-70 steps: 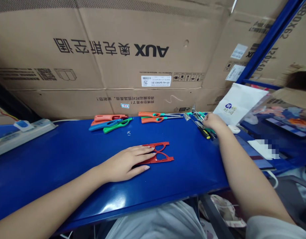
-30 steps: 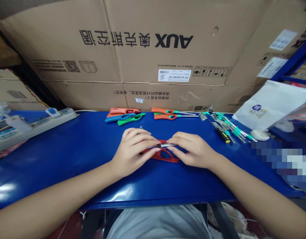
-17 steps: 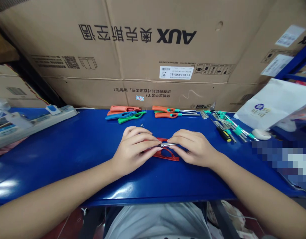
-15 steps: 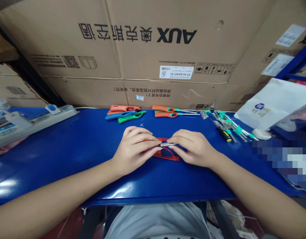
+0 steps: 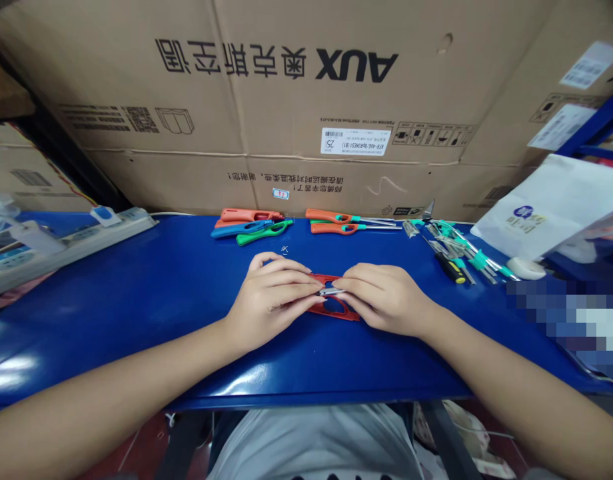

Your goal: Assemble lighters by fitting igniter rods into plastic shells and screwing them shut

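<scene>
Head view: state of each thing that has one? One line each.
Left hand: closed on small silver metal piece.
Right hand: closed on its other end.
Red plastic handle shells: side by side, partly covered.
Orange, blue and green plastic handles: piled, no rods showing.
Orange-handled lighters with silver rods: lying, rods fitted.
Black-and-yellow screwdriver handle: lying among metal parts.
White power strip: plugged into; on or off unclear.
Brown printed cardboard: upright, print inverted.

Curled left hand [image 5: 269, 297] near curled right hand [image 5: 386, 299]
</scene>
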Available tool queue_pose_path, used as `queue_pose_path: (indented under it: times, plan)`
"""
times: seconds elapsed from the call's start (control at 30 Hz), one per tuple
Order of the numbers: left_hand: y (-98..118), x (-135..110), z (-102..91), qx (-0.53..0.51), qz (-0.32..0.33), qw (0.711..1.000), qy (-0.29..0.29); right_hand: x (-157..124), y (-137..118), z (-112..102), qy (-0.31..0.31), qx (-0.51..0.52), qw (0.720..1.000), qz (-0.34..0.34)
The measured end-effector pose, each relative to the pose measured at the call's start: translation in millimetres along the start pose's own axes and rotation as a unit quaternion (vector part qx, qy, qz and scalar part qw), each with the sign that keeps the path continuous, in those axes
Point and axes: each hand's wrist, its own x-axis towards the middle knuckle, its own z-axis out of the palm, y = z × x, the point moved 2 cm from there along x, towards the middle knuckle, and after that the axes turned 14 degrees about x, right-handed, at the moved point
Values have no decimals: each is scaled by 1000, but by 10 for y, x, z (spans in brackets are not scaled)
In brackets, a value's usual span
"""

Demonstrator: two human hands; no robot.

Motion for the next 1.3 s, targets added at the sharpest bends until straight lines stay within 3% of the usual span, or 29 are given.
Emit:
queue_pose_path:
  times: [0.2, 0.47, 0.67, 0.8, 0.93, 1.1, 1.3]
  plan:
    - [-9, 8, 30, -30, -12, 999, -32, -10, -1, 50, -26, -31, 999, -26]
    - [-21, 13, 111, -98, -85, 985, -115, -30, 19, 105, -71, -45, 996, -19]
    - [-14, 14, 157, -230, -177, 945, -149, 29, -47, 102, -92, -34, 995, 17]
    - [6, -12, 188, -281, -220, 910, -209, 53, -107, 101, -91, -2, 995, 30]
    - [60, -2, 197, -320, -189, 892, -258, 35, -126, 118, -82, 22, 996, 36]
    - [104, 42, 158, -291, -118, 913, -261, 0, -117, 160, -117, 59, 989, 63]
    - [97, 20, 71, -241, -122, 919, -288, 23, -50, 96, -176, 79, 969, 154]
